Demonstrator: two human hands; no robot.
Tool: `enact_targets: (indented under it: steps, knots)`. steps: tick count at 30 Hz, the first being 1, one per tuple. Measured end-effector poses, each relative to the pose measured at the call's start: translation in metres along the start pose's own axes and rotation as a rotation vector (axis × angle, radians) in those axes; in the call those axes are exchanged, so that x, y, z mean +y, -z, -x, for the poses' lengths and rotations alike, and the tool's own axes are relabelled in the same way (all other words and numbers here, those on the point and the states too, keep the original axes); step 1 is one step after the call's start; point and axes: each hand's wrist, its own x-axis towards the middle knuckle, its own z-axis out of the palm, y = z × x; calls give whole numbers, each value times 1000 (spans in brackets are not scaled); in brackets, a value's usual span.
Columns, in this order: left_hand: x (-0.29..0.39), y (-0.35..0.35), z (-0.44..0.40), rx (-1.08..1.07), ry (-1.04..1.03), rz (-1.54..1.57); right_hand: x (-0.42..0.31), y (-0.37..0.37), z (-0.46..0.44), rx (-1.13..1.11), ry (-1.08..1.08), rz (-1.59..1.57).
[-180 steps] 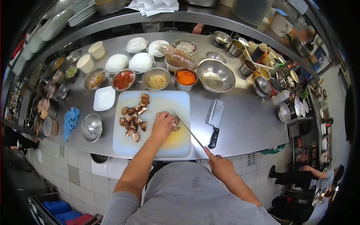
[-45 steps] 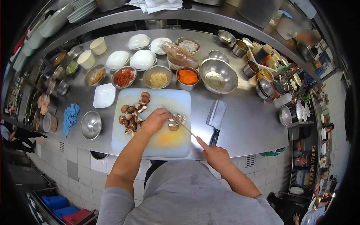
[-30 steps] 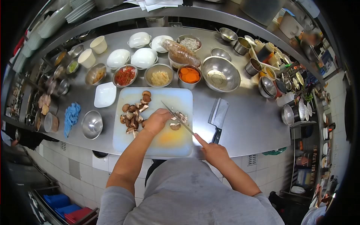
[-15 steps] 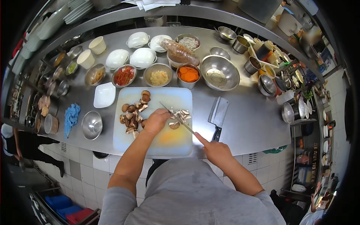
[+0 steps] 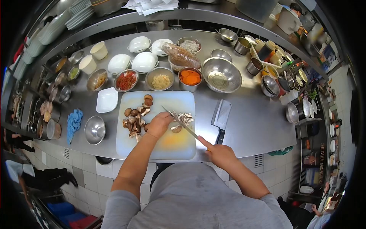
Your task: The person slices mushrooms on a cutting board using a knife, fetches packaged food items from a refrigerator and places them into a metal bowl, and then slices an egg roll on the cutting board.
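My right hand (image 5: 221, 155) is closed around the handle of a kitchen knife (image 5: 185, 126), its blade angled up and left over the white cutting board (image 5: 156, 97). Beside the blade, my left hand (image 5: 160, 124) rests on the board with curled fingers; whatever they hold is hidden. Sliced mushrooms (image 5: 184, 118) lie just right of the blade, with a larger mushroom piece (image 5: 176, 129) below them. Several brown mushrooms (image 5: 132, 121), some whole and some cut, sit left of my left hand. A cleaver (image 5: 221, 116) lies flat to the right of the board.
Behind the board stand bowls of red strips (image 5: 126, 80), chopped pale pieces (image 5: 161, 81) and carrot slices (image 5: 190, 77), plus a large steel bowl (image 5: 222, 75). To the left are a square white dish (image 5: 107, 100), a steel bowl (image 5: 94, 130) and a blue cloth (image 5: 74, 124). Another person (image 5: 42, 177) is at lower left.
My hands and the knife keep nearly the same place on the board. The view has shifted slightly, and the person at lower left has moved nearer.
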Motion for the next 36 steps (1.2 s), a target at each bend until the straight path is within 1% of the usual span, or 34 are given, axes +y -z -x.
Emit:
enact_targets:
  steps: [2, 4, 7, 8, 10, 13, 17, 19, 20, 22, 25, 26, 28, 29, 31, 33, 35, 36]
  knots:
    - [0, -3, 2, -19, 14, 2, 4, 2, 7, -43, -26, 20]
    - [-1, -6, 3, 61, -15, 1, 18, -4, 10, 4, 45, 9]
    - [-4, -10, 6, 108, -43, 15, 22, -7, 8, 4, 79, 31]
    - [-5, -10, 7, 103, -38, 15, 21, -7, 6, -2, 81, 28]
    - [-5, -10, 5, 100, -30, 9, 15, -3, -1, -104, 40, 1]
    - [-6, -8, 3, 92, -46, 18, 9, -14, -18, -104, 11, -38]
    - [1, -9, 4, 46, -44, -3, 27, -28, -24, -79, 17, -129]
    - [24, -1, 8, 94, 275, 167, 33, -39, -24, 12, 93, -212]
    - [37, 4, 12, 89, 267, 167, 31, -41, -23, 17, 88, -218]
    - [64, 6, 22, 93, 313, 67, 22, -41, -19, -9, 33, -226]
    - [79, -6, 28, 76, 280, 52, 19, -43, -17, 5, 30, -194]
    - [77, -6, 28, 81, 285, 52, 19, -43, -17, 2, 33, -188]
    - [65, 0, 21, -52, 235, 33, 21, -42, -16, 17, 24, -156]
    - [59, 6, 19, -44, 241, 33, 22, -42, -14, 15, 28, -148]
    - [49, 25, 13, -111, 146, -110, 24, -41, -10, 27, 28, -136]
    - [38, 28, 12, -99, 188, -135, 24, -38, -4, 26, 28, -124]
    - [35, 34, 7, -113, 378, 110, 21, -41, -1, 28, 20, -117]
    - [34, 33, 7, -112, 377, 110, 20, -44, 1, 42, 16, -101]
